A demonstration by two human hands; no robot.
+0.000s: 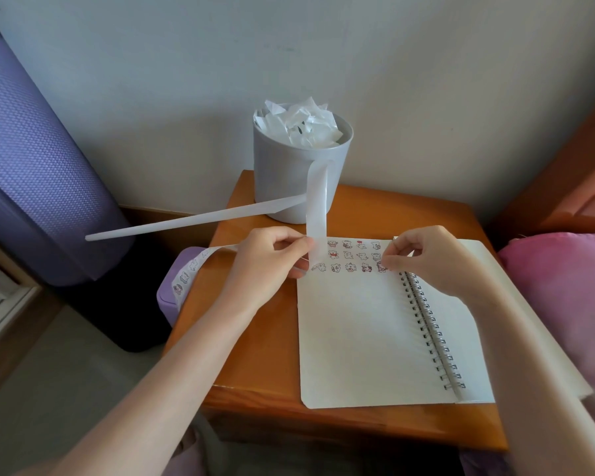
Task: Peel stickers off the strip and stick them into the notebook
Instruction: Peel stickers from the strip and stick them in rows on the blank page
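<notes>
A spiral notebook lies open on the wooden table, with three rows of small cartoon stickers across the top of its left page. My left hand pinches the translucent sticker strip at the page's top left corner. The empty part of the strip loops up and trails off to the left; the part with stickers on it hangs down over the table's left edge. My right hand presses a fingertip on a sticker at the right end of the bottom row, next to the spiral.
A grey bin stuffed with crumpled white backing paper stands at the back of the table. A purple box sits left of the table, a rolled purple mat further left. A pink cushion lies to the right.
</notes>
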